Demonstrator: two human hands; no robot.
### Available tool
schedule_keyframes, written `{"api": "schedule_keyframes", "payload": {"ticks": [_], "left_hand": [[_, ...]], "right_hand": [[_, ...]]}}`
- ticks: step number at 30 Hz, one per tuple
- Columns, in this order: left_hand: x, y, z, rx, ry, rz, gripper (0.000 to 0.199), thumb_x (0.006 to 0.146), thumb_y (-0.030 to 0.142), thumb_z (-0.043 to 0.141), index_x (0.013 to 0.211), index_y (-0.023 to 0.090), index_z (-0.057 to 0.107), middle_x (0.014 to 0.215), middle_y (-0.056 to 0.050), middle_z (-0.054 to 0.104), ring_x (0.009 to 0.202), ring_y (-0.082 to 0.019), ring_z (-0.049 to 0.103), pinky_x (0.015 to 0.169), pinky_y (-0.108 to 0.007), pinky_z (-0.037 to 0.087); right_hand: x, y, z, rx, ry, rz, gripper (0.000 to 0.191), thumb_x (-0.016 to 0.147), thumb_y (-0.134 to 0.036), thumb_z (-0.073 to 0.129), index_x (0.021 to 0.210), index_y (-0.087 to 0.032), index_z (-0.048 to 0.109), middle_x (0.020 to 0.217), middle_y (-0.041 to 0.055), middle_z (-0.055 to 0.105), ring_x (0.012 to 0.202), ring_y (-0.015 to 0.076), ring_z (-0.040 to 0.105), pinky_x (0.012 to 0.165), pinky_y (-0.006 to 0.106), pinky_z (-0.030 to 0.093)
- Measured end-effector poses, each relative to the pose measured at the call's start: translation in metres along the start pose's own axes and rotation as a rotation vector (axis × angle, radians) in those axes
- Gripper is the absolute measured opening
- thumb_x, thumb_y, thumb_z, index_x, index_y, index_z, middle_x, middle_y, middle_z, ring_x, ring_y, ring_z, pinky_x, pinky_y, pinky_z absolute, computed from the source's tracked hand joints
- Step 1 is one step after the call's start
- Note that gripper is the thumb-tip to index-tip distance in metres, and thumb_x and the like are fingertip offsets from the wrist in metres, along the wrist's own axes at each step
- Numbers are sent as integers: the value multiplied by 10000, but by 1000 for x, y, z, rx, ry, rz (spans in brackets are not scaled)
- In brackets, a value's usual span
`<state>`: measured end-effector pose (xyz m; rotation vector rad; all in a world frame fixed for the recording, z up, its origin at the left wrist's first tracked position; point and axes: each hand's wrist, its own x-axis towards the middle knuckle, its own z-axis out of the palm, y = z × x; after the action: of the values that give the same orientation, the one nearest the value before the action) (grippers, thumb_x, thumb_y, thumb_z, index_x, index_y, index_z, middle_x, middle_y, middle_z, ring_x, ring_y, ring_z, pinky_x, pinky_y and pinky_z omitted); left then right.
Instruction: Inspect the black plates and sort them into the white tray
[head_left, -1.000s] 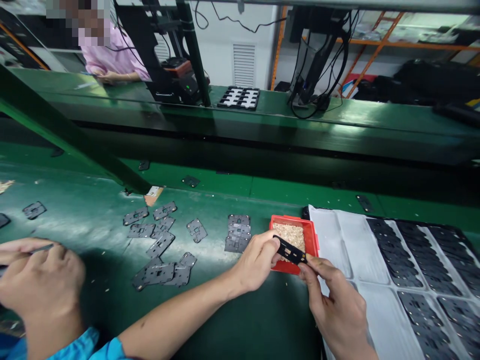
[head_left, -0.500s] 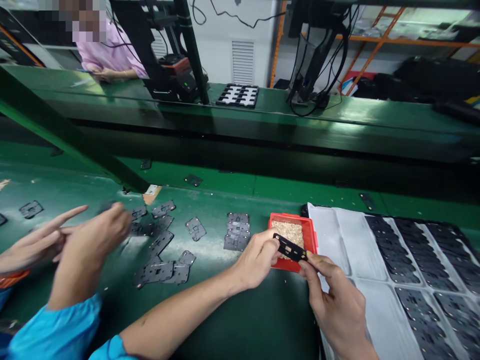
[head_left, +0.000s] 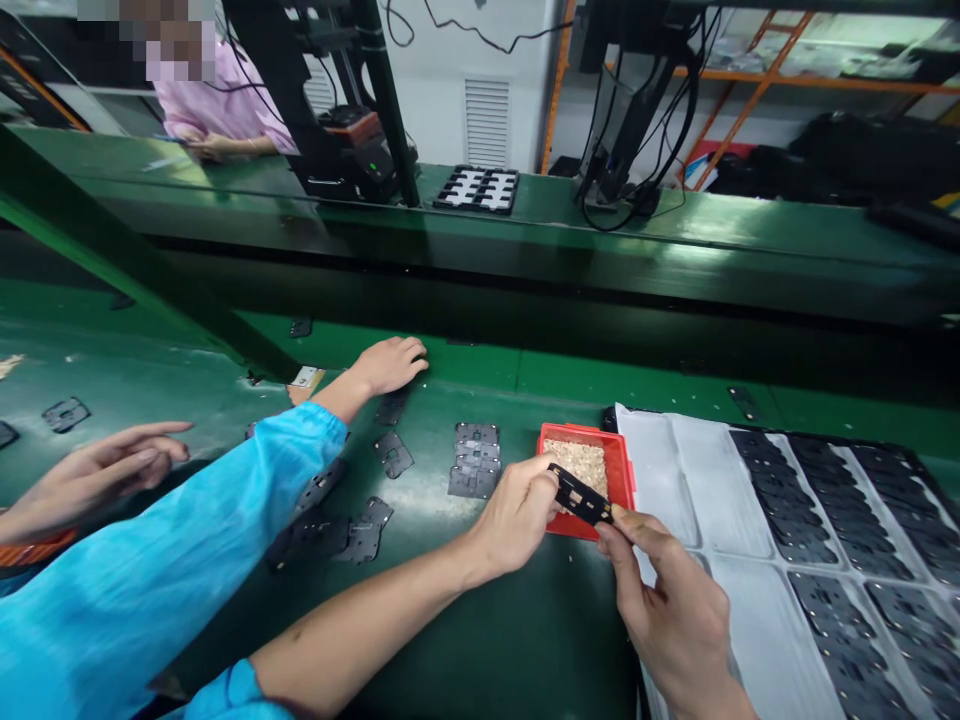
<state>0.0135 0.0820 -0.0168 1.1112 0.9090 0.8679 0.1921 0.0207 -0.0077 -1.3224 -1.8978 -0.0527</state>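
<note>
Between my two hands is a thin black plate (head_left: pixel 580 495) with small cut-outs and light spots, held tilted over the front of a red bin (head_left: pixel 628 475). My left hand (head_left: pixel 517 510) pinches its left end. At its right end, the thumb and fingertips of my right hand (head_left: pixel 671 590) are closed on it. Many tiny beige pieces (head_left: pixel 576 462) fill the bin. Just left of the bin, a short overlapping row of black plates (head_left: pixel 475 460) lies on the green table.
Right of the bin stands a white tray (head_left: pixel 720 490) with black plates (head_left: pixel 787 500) in several compartments. A co-worker's sleeved arm (head_left: pixel 247 500) crosses the left side above loose plates (head_left: pixel 367 530). A green post (head_left: pixel 135 260) slants down to the table. Someone in pink sits across.
The co-worker's arm at left has stretched forward and right to the strip behind the table, its hand now over that edge. My hands and the plate have hardly moved.
</note>
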Motion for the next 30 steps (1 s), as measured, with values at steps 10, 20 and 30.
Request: {"api": "schedule_keyframes", "payload": {"ticks": [10, 20, 30], "left_hand": [[-3, -1, -2, -1, -48, -1, 279, 1030, 313, 355, 774, 216, 407, 668, 49, 406, 601, -111, 347, 566, -245, 300], [-5, -3, 1, 47, 7, 17, 260, 979, 284, 378, 726, 225, 381, 635, 52, 378, 594, -120, 338, 563, -249, 289], [-4, 6, -4, 303, -134, 109, 182, 1014, 257, 451, 920, 180, 587, 800, -2, 589, 687, -140, 488, 653, -260, 392]], "right_hand": [[-7, 3, -1, 64, 4, 43, 142, 1017, -172, 685, 1146, -230, 683, 973, 35, 825, 778, 203, 829, 783, 305, 703], [-13, 1, 0, 136, -8, 70, 212, 984, -135, 708, 1163, -248, 700, 972, 29, 823, 720, 194, 816, 746, 305, 705], [6, 8, 3, 532, -48, 518, 158, 1001, -259, 691, 1152, -232, 652, 874, 10, 756, 661, 131, 749, 633, 228, 651]]}}
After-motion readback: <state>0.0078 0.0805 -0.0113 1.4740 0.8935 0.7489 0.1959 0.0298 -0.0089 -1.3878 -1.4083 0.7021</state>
